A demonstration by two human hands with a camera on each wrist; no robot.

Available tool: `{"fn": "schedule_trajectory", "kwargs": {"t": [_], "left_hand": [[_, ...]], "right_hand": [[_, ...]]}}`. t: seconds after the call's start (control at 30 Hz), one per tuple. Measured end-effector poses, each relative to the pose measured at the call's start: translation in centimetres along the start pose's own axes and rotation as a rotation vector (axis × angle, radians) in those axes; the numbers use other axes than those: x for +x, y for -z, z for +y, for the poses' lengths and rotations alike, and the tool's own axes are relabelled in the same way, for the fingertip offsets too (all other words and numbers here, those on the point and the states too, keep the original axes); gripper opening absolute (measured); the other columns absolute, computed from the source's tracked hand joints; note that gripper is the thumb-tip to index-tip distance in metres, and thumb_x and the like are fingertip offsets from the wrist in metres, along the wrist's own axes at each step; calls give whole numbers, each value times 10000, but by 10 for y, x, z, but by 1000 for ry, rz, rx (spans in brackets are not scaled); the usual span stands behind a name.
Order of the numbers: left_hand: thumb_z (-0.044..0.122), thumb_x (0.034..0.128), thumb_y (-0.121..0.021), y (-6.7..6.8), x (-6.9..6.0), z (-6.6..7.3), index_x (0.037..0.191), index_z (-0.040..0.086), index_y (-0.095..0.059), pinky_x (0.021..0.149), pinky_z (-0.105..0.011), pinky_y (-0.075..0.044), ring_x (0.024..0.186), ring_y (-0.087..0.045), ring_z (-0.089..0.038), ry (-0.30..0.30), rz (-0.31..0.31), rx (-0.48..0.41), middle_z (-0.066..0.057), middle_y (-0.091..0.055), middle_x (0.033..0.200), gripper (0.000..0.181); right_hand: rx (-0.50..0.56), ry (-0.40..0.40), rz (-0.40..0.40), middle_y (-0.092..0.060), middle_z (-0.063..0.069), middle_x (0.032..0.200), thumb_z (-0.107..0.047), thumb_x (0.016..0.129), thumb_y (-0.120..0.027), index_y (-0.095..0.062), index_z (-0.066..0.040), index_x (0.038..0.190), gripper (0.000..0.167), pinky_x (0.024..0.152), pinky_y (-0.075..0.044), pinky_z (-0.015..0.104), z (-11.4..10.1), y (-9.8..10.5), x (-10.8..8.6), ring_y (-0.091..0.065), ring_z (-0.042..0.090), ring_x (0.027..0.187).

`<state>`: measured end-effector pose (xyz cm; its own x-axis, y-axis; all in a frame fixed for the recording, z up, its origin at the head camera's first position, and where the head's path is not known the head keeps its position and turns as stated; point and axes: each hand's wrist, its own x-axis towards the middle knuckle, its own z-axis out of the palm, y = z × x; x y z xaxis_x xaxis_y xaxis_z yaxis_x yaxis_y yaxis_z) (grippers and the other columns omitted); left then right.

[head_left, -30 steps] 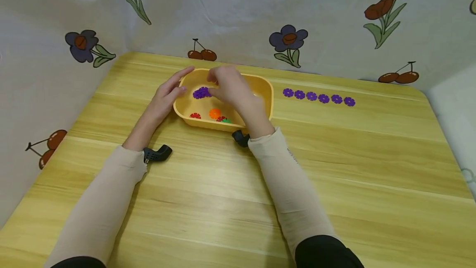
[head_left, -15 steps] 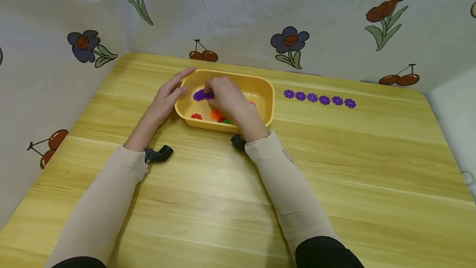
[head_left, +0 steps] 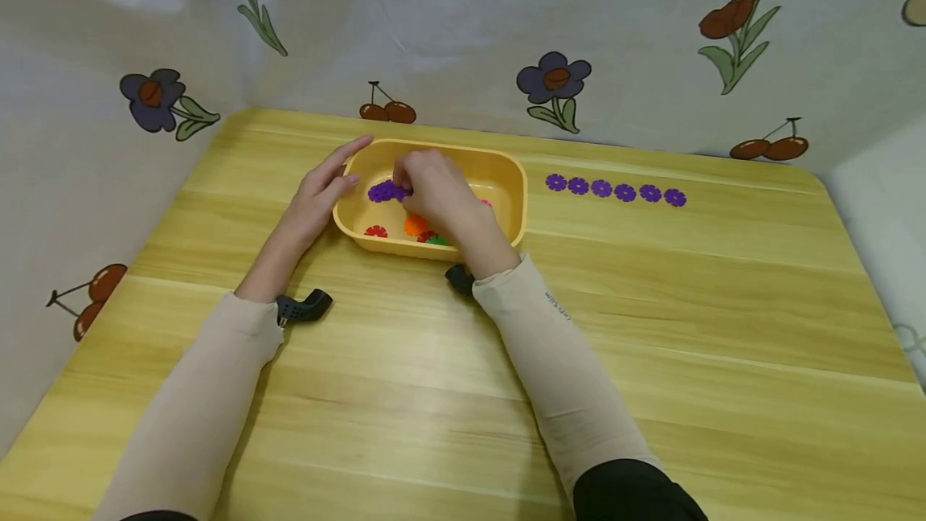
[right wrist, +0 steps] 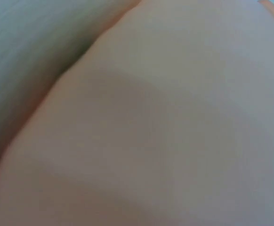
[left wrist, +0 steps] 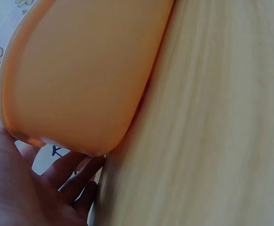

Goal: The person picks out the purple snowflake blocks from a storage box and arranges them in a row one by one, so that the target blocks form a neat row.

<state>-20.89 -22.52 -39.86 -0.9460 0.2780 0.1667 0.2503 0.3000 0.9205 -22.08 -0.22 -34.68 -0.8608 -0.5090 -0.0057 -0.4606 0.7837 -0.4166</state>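
Note:
A yellow plastic basket [head_left: 434, 251] stands near the table's back edge. My left hand [head_left: 318, 199] holds its left end, thumb over the rim; the left wrist view shows fingers outside the end wall. My right hand [head_left: 441, 191] reaches into the basket, its thumb and index finger pinching at the right end of a cluster of purple snowflake discs [head_left: 385, 191]. The fingertips are partly hidden. To the basket's right, a row of several purple snowflake discs [head_left: 602, 189] lies on the table. The right wrist view is filled by a blurred pale surface.
Elsewhere in the basket lie a red disc [head_left: 375, 231], an orange disc [head_left: 415, 224] and a green disc [head_left: 437, 239]. A patterned cloth [head_left: 463, 47] hangs behind the wooden table [head_left: 651, 328].
My right hand has lowered into the basket and its fingers have closed in at the purple discs. My left hand stays at the basket's left end.

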Motion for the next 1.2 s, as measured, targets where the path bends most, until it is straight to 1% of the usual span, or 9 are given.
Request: {"fn": "schedule_trajectory", "kwargs": {"t": [0.1, 0.3, 0.37, 0.47, 0.57, 0.63, 0.87, 1.07, 1.2], "left_hand": [[188, 1095, -492, 1, -2, 0, 1608, 329, -455, 1197, -283, -407, 1510, -418, -180, 0, 0, 4, 103, -395, 1679, 533], [198, 1097, -489, 0, -1, 1, 1606, 342, -455, 1167, -251, -428, 1502, -432, -201, 7, -2, 8, 108, -388, 1682, 531], [184, 1093, -488, 0, -1, 2, 1604, 343, -459, 1155, -244, -437, 1496, -440, -206, 6, -5, 4, 108, -390, 1680, 535], [162, 1089, -486, -1, 0, 2, 1604, 336, -461, 1174, -256, -421, 1505, -429, -199, -1, -6, 1, 107, -393, 1679, 544], [175, 1091, -486, 0, -1, 1, 1605, 335, -459, 1201, -266, -396, 1522, -405, -183, -1, -2, 5, 112, -391, 1680, 539], [187, 1093, -487, 0, -1, 0, 1606, 335, -458, 1187, -265, -410, 1511, -418, -189, 2, 0, 4, 111, -389, 1681, 534], [195, 1092, -488, 1, -2, 0, 1606, 357, -452, 1139, -223, -432, 1501, -435, -225, 4, 3, 22, 110, -390, 1680, 540], [193, 1087, -485, 1, -2, -1, 1608, 350, -450, 1161, -251, -426, 1513, -422, -234, 4, -1, 30, 104, -389, 1682, 545], [191, 1088, -483, 0, 0, -2, 1609, 339, -451, 1130, -238, -456, 1503, -435, -247, -1, -6, 15, 92, -390, 1683, 543]], "right_hand": [[-2, -2, 2, -655, 34, 971, -80, 919, -754, -745, -96, 1080, 162, 784, -481, 309, -1, 0, 1, -571, 211, 914], [-23, -16, -8, -708, 18, 1071, -124, 938, -782, -758, -102, 1121, 185, 883, -531, 324, -2, -2, 0, -590, 205, 966], [-21, -19, -2, -718, 20, 1056, -124, 937, -790, -764, -96, 1104, 171, 876, -535, 328, -2, -2, -1, -594, 209, 951], [-18, -17, 9, -720, 21, 1022, -123, 934, -797, -770, -87, 1073, 147, 850, -530, 321, -1, -4, -1, -591, 207, 919], [-17, -4, 21, -714, 23, 985, -125, 924, -804, -767, -87, 1028, 117, 809, -514, 309, -1, -4, 0, -585, 204, 887], [-15, 3, 24, -710, 27, 967, -128, 920, -802, -762, -88, 1006, 102, 787, -503, 310, 0, -4, 0, -582, 206, 875], [48, 15, 58, -695, 30, 1013, -121, 909, -779, -751, -83, 1073, 171, 824, -520, 306, 0, 3, -5, -593, 208, 912], [82, 26, 51, -702, 56, 1041, -106, 893, -786, -750, -83, 1072, 185, 817, -514, 304, 1, 9, -10, -585, 204, 920], [81, 38, 61, -701, 74, 1094, -117, 886, -815, -755, -79, 1130, 255, 891, -522, 313, 0, 13, -13, -588, 206, 971]]}}
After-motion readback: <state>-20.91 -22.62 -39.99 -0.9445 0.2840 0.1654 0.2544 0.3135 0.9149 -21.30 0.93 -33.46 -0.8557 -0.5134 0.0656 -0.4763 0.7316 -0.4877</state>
